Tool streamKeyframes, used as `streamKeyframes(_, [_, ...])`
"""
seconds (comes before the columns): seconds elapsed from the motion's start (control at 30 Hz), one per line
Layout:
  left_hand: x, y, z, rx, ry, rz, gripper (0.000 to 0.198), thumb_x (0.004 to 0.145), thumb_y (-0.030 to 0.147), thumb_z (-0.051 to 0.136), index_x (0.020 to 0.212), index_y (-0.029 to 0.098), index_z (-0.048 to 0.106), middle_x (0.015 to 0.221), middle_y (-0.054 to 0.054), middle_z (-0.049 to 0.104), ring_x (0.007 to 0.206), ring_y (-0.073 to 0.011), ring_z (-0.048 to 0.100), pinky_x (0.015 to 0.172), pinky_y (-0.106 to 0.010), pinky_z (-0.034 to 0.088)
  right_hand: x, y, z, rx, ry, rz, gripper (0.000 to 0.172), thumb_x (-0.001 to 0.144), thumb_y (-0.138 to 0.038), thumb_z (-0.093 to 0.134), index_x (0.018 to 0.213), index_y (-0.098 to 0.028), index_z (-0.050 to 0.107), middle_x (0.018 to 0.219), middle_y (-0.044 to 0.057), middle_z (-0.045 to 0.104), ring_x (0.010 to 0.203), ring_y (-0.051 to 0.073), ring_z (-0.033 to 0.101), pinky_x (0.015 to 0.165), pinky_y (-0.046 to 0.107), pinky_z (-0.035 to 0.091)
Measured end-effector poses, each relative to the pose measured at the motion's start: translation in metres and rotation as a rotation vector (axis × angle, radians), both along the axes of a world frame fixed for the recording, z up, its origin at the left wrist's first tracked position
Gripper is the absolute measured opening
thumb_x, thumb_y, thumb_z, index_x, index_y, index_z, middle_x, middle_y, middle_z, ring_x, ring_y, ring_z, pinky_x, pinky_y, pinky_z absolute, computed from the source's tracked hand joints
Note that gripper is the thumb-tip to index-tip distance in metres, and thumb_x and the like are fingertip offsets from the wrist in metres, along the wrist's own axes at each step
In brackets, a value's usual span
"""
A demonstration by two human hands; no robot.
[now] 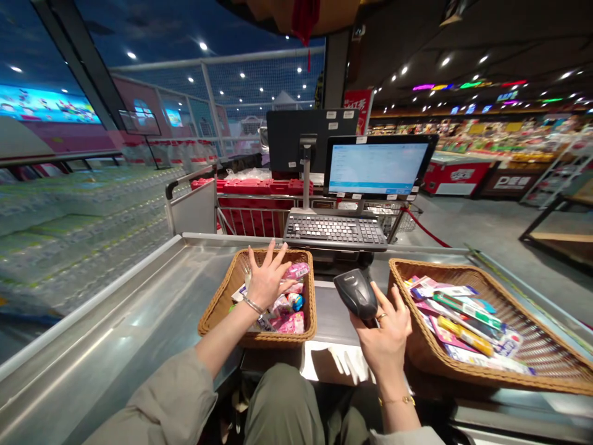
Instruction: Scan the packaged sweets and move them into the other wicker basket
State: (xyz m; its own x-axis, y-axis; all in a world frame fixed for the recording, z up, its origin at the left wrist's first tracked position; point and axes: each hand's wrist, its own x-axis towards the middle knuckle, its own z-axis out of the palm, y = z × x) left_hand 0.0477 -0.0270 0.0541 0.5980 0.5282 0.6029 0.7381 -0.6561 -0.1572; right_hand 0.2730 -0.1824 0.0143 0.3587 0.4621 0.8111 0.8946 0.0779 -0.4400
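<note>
My left hand [267, 279] hovers over the left wicker basket [214, 309], its fingers spread and nothing in them. Under and beside it lie small packaged goods, among them a pink packet [291, 322] and a round blue-and-white item [295, 301]. A black barcode scanner [356, 293] is gripped by its handle in my right hand [384, 330], its head tilted up and to the left. Part of the handle is hidden by the palm. Right of that hand, the right wicker basket [551, 321] holds several flat packs and tubes, including a yellow tube [464, 335] and a green-and-white pack [467, 310].
Both baskets stand on a metal checkout counter [152, 315]. A black keyboard [333, 230] and a lit monitor [377, 167] rise behind them. Beyond the counter are a metal cart [252, 216] with red goods and, at left, stacks of bottled drinks [83, 228].
</note>
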Motion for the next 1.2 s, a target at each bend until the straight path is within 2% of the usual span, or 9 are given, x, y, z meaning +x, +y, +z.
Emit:
streamKeyframes(0.17, [0.016, -0.006, 0.011, 0.020, -0.027, -0.022, 0.039, 0.083, 0.050, 0.067, 0.114, 0.026, 0.069, 0.154, -0.008, 0.039, 0.146, -0.0389, 0.025, 0.111, -0.077, -0.003, 0.004, -0.011, 0.011, -0.002, -0.004, 0.003, 0.019, 0.083, -0.039, 0.065, 0.086, -0.020, 0.068, 0.127, 0.011, 0.065, 0.137, 0.038, 0.041, 0.106, 0.067, 0.030])
streamKeyframes(0.4, [0.038, -0.010, 0.022, 0.043, -0.068, -0.066, 0.039, 0.084, 0.052, 0.065, 0.113, 0.027, 0.069, 0.155, -0.007, 0.038, 0.147, -0.0386, 0.022, 0.112, -0.076, -0.003, 0.013, -0.022, 0.015, -0.037, -0.010, 0.000, 0.018, 0.083, -0.036, 0.065, 0.092, -0.022, 0.069, 0.132, 0.009, 0.063, 0.140, 0.038, 0.036, 0.107, 0.070, 0.027])
streamKeyframes(0.53, [0.049, -0.012, 0.026, 0.045, -0.086, -0.089, 0.039, 0.083, 0.051, 0.066, 0.113, 0.027, 0.069, 0.154, -0.008, 0.038, 0.147, -0.0386, 0.022, 0.112, -0.076, -0.001, 0.018, -0.028, 0.017, -0.046, -0.018, -0.009, 0.025, 0.082, -0.038, 0.066, 0.102, -0.022, 0.068, 0.133, 0.010, 0.062, 0.141, 0.039, 0.034, 0.107, 0.073, 0.025])
streamKeyframes(0.83, [0.070, -0.016, 0.034, 0.069, -0.093, -0.125, 0.043, 0.082, 0.053, 0.068, 0.115, 0.026, 0.068, 0.154, -0.008, 0.040, 0.147, -0.0387, 0.022, 0.113, -0.075, -0.003, 0.025, -0.038, 0.021, -0.028, -0.020, -0.010, 0.024, 0.082, -0.033, 0.066, 0.102, -0.021, 0.069, 0.133, 0.011, 0.062, 0.140, 0.039, 0.036, 0.108, 0.070, 0.026])
streamKeyframes(0.97, [0.078, -0.018, 0.035, 0.065, -0.091, -0.136, 0.043, 0.081, 0.053, 0.069, 0.115, 0.026, 0.069, 0.154, -0.008, 0.039, 0.147, -0.0387, 0.023, 0.114, -0.074, -0.002, 0.028, -0.043, 0.022, -0.035, -0.010, -0.015, 0.021, 0.082, -0.032, 0.065, 0.099, -0.022, 0.069, 0.133, 0.011, 0.061, 0.140, 0.039, 0.035, 0.109, 0.070, 0.023])
streamKeyframes(1.2, [0.088, -0.021, 0.039, 0.057, -0.087, -0.142, 0.043, 0.082, 0.052, 0.068, 0.117, 0.027, 0.068, 0.154, -0.008, 0.040, 0.147, -0.0383, 0.022, 0.113, -0.075, -0.002, 0.034, -0.049, 0.023, -0.061, -0.003, -0.007, 0.026, 0.081, -0.030, 0.064, 0.105, -0.023, 0.068, 0.136, 0.009, 0.059, 0.143, 0.037, 0.031, 0.111, 0.070, 0.019])
